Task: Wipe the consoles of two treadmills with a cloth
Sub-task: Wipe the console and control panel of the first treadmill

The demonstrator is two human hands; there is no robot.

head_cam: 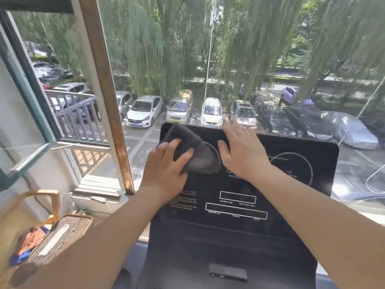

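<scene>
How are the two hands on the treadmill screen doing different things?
The left hand presses a dark grey cloth onto the console; the right hand has no cloth and lies bare on the panel. The left hand sits near the console's upper left corner, while the right hand rests nearer the middle, its fingertips at the top edge. Both lie palm-down on the same black console.

Bright daylight through window (187, 59); trees motion-blurred; wide-angle bending at edges; console (239, 201) dark, faint glare
</scene>
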